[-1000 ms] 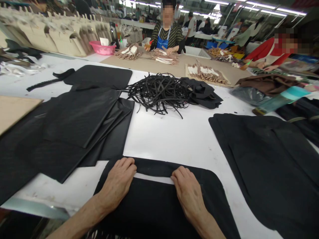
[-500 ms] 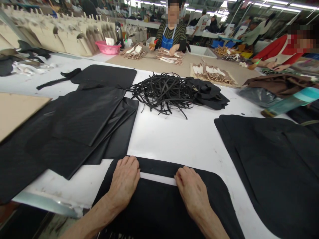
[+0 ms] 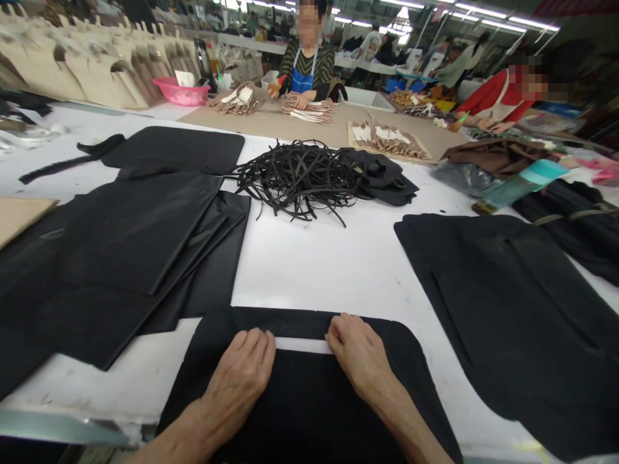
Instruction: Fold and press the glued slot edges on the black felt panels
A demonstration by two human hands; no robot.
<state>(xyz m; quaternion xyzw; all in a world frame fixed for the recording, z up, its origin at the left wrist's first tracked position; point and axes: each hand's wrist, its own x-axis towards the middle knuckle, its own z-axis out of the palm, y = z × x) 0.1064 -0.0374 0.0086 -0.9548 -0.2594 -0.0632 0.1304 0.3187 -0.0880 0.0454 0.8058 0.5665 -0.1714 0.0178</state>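
A black fabric panel (image 3: 300, 412) with rounded corners lies on the white table (image 3: 329, 264) right in front of me. A narrow white strip (image 3: 302, 345) runs across it near its far edge. My left hand (image 3: 239, 380) rests flat on the panel at the strip's left end, fingers together and stretched out. At the strip's right end my right hand (image 3: 358, 357) presses down with fingers curled at the tips. Neither hand holds anything that I can make out.
A stack of black panels (image 3: 126, 251) lies to the left, more black fabric (image 3: 507, 309) to the right. A tangle of black straps (image 3: 294, 177) sits in the middle far side. Across the table, people (image 3: 304, 61) work on brown pieces (image 3: 387, 138); a pink basin (image 3: 184, 93) stands far left.
Both hands have drawn closer together along the white strip. The view has shifted slightly to the right and down.
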